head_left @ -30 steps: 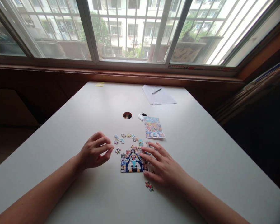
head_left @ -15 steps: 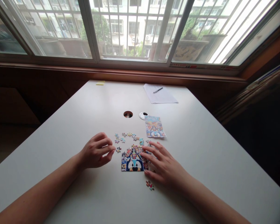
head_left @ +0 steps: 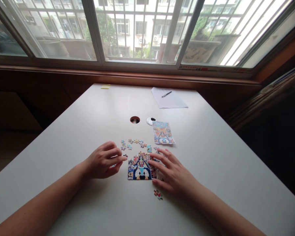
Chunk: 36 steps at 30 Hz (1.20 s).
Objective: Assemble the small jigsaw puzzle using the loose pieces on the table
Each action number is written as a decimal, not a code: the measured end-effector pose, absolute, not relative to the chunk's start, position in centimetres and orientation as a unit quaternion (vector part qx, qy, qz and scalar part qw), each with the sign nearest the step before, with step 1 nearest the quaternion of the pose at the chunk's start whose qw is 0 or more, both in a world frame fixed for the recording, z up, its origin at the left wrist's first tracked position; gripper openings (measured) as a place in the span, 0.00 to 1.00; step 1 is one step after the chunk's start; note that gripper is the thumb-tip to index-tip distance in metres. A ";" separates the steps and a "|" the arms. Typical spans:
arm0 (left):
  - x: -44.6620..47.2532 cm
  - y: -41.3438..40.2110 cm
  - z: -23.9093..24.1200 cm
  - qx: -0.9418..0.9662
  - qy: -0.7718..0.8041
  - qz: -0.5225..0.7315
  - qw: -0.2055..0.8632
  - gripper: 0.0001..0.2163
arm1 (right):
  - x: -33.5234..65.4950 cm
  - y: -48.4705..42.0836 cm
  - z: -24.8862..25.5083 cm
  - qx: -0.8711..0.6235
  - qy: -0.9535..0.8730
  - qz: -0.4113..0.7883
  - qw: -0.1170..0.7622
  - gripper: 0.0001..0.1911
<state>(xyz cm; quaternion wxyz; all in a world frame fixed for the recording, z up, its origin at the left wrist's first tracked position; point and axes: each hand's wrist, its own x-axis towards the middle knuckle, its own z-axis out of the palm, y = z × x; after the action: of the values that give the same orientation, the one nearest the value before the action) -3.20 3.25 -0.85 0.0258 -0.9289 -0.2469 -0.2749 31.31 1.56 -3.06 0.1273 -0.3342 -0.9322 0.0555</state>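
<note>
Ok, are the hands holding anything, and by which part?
Left hand: can't be told; it partly hides a dark puzzle piece at its fingertips. Right hand: no grip visible; it's spread over the right side of the assembled puzzle.

The left hand (head_left: 107,160) and right hand (head_left: 170,172) are both bare, with slender, fairly long fingers that narrow to rounded tips. The right hand shows four fingers and a thumb; its nails are too small in the view to make out in detail. On the left hand, the knuckles form low, soft ridges. The left forearm (head_left: 51,196) and right forearm (head_left: 213,201) are uncovered all the way to where the picture cuts them off, slim at the wrists and broadening smoothly toward the elbows. One tiny spot marks the left forearm, close to the lower left corner.
</note>
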 end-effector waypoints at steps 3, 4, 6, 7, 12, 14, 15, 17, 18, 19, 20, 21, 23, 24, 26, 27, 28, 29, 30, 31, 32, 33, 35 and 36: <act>-3.0 3.2 -0.7 -0.937 -0.242 -0.253 0.019 0.17 | 31.3 1.6 -3.2 -0.336 -0.932 0.055 0.124 0.30; -3.0 3.2 -0.7 -0.939 -0.239 -0.247 0.018 0.17 | 31.3 1.6 -3.2 -0.337 -0.932 0.054 0.124 0.30; -2.9 3.3 -0.6 -0.942 -0.235 -0.240 0.020 0.18 | 31.4 1.6 -3.3 -0.337 -0.932 0.053 0.124 0.30; -2.9 3.3 -0.6 -0.942 -0.235 -0.239 0.020 0.17 | 31.4 1.6 -3.3 -0.336 -0.932 0.052 0.123 0.30; -2.9 3.3 -0.7 -0.944 -0.239 -0.228 0.016 0.18 | 31.3 1.6 -3.1 -0.337 -0.932 0.051 0.121 0.30; -3.0 3.3 -0.7 -0.945 -0.239 -0.221 0.014 0.18 | 31.3 1.6 -3.0 -0.337 -0.933 0.050 0.120 0.29; -3.0 3.3 -0.7 -0.946 -0.239 -0.218 0.014 0.18 | 31.3 1.6 -3.0 -0.336 -0.933 0.049 0.119 0.29; -3.0 3.3 -0.7 -0.947 -0.236 -0.217 0.017 0.18 | 31.3 1.6 -3.0 -0.335 -0.934 0.047 0.118 0.29; -3.0 3.3 -0.6 -0.947 -0.236 -0.216 0.018 0.18 | 31.3 1.6 -2.9 -0.334 -0.934 0.047 0.119 0.29; -2.9 3.3 -0.6 -0.947 -0.238 -0.216 0.019 0.18 | 31.3 1.6 -2.9 -0.334 -0.934 0.046 0.120 0.29; -2.9 3.3 -0.5 -0.947 -0.238 -0.216 0.019 0.18 | 31.3 1.6 -2.9 -0.334 -0.934 0.046 0.122 0.29; -2.9 3.3 -0.5 -0.947 -0.239 -0.216 0.019 0.18 | 31.3 1.6 -2.9 -0.334 -0.933 0.046 0.124 0.29; -2.8 3.3 -0.5 -0.946 -0.238 -0.219 0.020 0.17 | 31.3 1.6 -2.9 -0.333 -0.933 0.047 0.128 0.29; -2.8 3.3 -0.5 -0.946 -0.237 -0.221 0.021 0.17 | 31.3 1.6 -3.0 -0.333 -0.933 0.048 0.130 0.30; -2.7 3.3 -0.5 -0.945 -0.237 -0.224 0.023 0.17 | 31.4 1.6 -3.0 -0.333 -0.932 0.051 0.134 0.30; -2.7 3.3 -0.5 -0.945 -0.238 -0.224 0.023 0.18 | 31.4 1.6 -3.0 -0.334 -0.931 0.051 0.136 0.30; -2.7 3.3 -0.5 -0.945 -0.238 -0.224 0.022 0.18 | 31.4 1.6 -3.0 -0.335 -0.931 0.051 0.137 0.30; -2.7 3.3 -0.5 -0.944 -0.239 -0.225 0.021 0.18 | 31.4 1.6 -3.0 -0.336 -0.930 0.051 0.137 0.30; -2.7 3.3 -0.6 -0.944 -0.240 -0.224 0.020 0.19 | 31.4 1.6 -3.1 -0.336 -0.931 0.051 0.136 0.30; -2.8 3.4 -0.6 -0.945 -0.240 -0.224 0.021 0.18 | 31.5 1.6 -3.1 -0.336 -0.931 0.050 0.135 0.30; -2.8 3.4 -0.6 -0.945 -0.240 -0.223 0.022 0.18 | 31.5 1.6 -3.1 -0.336 -0.931 0.050 0.134 0.30; -2.8 3.4 -0.7 -0.945 -0.240 -0.223 0.023 0.18 | 31.5 1.6 -3.1 -0.336 -0.931 0.049 0.133 0.30; -2.9 3.4 -0.8 -0.944 -0.241 -0.222 0.024 0.18 | 31.5 1.6 -3.0 -0.336 -0.931 0.048 0.132 0.29; -2.9 3.4 -0.8 -0.944 -0.242 -0.221 0.023 0.18 | 31.5 1.6 -3.0 -0.336 -0.931 0.048 0.132 0.29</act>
<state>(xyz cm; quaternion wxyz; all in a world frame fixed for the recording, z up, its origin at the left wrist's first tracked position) -2.88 3.36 -0.80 0.0233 -0.9444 -0.2423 -0.2212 31.47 1.57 -3.03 0.1323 -0.3358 -0.9314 0.0476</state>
